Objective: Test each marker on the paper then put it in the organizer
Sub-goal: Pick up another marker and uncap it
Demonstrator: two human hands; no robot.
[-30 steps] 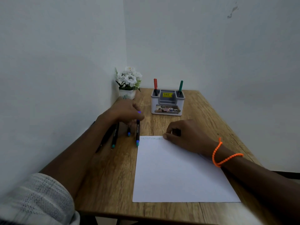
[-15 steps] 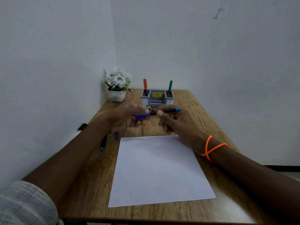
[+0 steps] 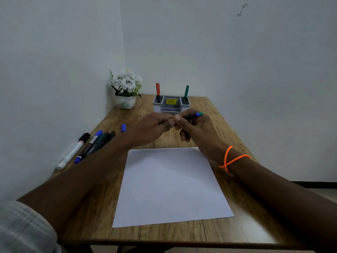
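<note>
Uncapping underway: a marker point(image 3: 191, 116), lifted off the worktop point(image 3: 224, 128) since a second ago, is gripped by the right hand point(image 3: 193, 127) and pinched at its near end by the left hand point(image 3: 155, 127), above the paper point(image 3: 169, 185), near the organizer point(image 3: 171, 105). Testing comes next.

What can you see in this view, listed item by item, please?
table: one, wood grain, against the wall corner.
paper: one, white, table centre, faint marks along its far edge.
organizer: one, grey with a yellow sticker, far table edge.
red marker: one, upright in the organizer's left slot.
green marker: one, upright in its right slot.
loose markers: about four, white, blue-capped and dark, lying at table left.
blue cap: one, lying near the loose markers.
flower pot: one, white flowers, far left corner.
held marker: one, dark with a blue-green end.
bracelet: orange, right wrist.
left hand: at the marker's other end.
right hand: gripping the marker.
</note>
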